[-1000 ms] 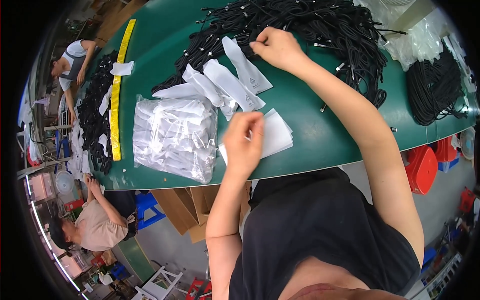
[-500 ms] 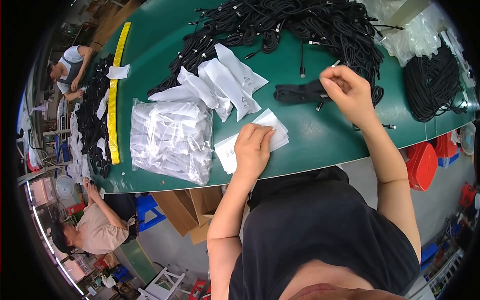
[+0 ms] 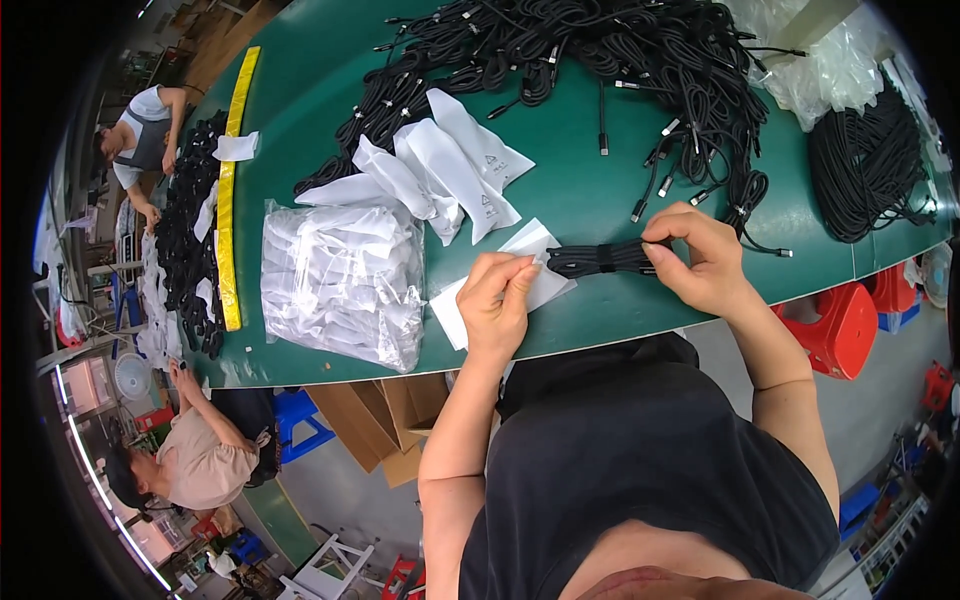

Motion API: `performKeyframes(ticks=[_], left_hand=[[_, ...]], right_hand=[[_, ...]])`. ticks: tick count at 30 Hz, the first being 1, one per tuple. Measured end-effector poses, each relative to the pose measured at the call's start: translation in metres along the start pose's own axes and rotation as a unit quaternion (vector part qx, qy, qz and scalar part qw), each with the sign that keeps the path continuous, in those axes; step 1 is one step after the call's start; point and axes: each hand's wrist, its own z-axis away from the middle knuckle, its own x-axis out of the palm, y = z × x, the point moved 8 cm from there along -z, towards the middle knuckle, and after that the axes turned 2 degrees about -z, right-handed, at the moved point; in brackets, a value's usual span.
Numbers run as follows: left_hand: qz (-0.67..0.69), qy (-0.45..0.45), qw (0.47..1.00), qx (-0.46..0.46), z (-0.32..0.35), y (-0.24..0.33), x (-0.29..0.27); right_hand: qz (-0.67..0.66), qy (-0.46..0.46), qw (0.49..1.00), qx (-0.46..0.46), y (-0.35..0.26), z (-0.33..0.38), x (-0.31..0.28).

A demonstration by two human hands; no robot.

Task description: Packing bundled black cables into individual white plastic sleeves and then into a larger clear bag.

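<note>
one cable bundle [image 3: 600, 258], two hands – right [image 3: 700, 258], left [image 3: 497, 300]

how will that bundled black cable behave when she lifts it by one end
The bundled cable looks tied at its middle, so it should hold together, though the free end probably droops. It seems light: the right hand pinches it with fingers only.

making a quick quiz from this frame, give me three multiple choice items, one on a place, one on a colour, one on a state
1. Where does the big clear bag of white pouches lie?
A. left of the left hand
B. right of the right hand
C. on the floor

2. What colour is the table?
A. white
B. green
C. red

3. How is the black cable in the right hand?
A. one straight length
B. cut in pieces
C. coiled into a tied bundle

Answers: 1 A, it sits left of that hand; 2 B, the bare top is green; 3 C, a band wraps the bundle.
</note>
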Motion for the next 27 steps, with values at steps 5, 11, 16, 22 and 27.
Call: performKeyframes(ticks=[5,11,16,22,27], left_hand=[[0.063,0.018,0.998,-0.016,0.004,0.002,-0.001],[0.053,0.023,0.997,0.052,0.002,0.022,-0.004],[0.070,0.065,0.992,0.085,-0.002,0.034,-0.009],[0.097,0.045,0.992,0.060,-0.005,0.035,-0.009],[0.146,0.055,0.984,0.089,-0.012,0.046,-0.017]], right_hand=[[0.067,-0.050,0.993,-0.079,-0.028,-0.012,0.011],[0.111,-0.136,0.964,-0.198,-0.059,-0.018,0.031],[0.204,-0.078,0.930,-0.295,-0.085,-0.021,0.033],[0.080,-0.174,0.951,-0.241,-0.091,-0.036,0.044],[0.046,-0.233,0.946,-0.222,-0.090,-0.043,0.059]])
